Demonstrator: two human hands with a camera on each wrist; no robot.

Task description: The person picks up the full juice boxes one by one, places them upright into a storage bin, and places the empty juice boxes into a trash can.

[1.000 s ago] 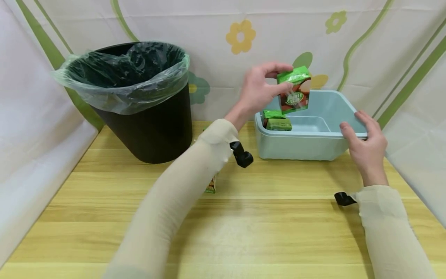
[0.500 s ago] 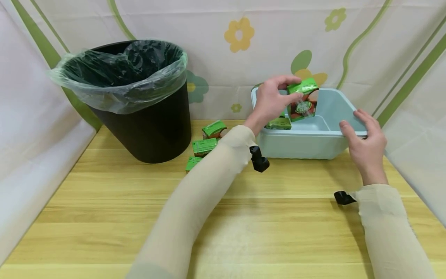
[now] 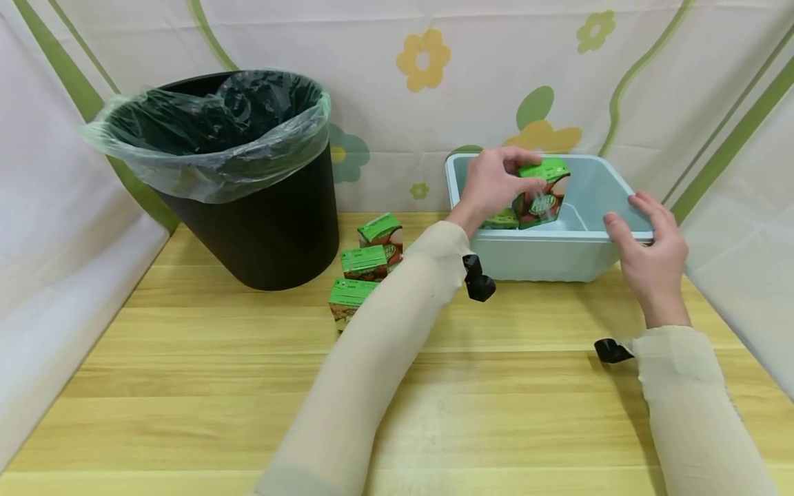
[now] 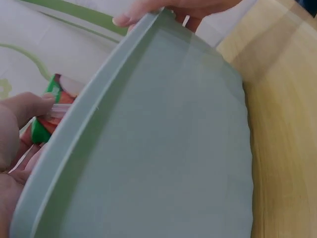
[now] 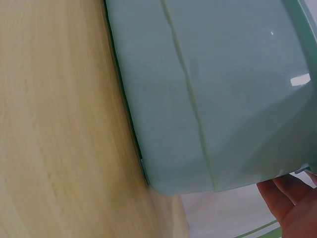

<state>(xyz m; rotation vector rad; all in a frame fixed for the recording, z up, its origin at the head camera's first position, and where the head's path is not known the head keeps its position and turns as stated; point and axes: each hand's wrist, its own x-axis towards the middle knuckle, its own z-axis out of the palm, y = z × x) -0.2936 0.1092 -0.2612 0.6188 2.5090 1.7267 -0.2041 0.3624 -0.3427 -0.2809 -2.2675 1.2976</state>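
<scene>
Left of both hands I log a black bin, its liner folded over the rim, likely to stay put. Nearer the left hand: three cartons. That hand pinches a held carton near its top, presumably keeping the lower part free, at the blue tub's opening; floor contact unclear. The right hand grips the near right corner, probably steadying.

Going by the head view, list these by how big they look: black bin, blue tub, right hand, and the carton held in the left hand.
Largest to smallest:
1. Black bin
2. Blue tub
3. Right hand
4. Carton in the left hand, partly covered by that hand
</scene>
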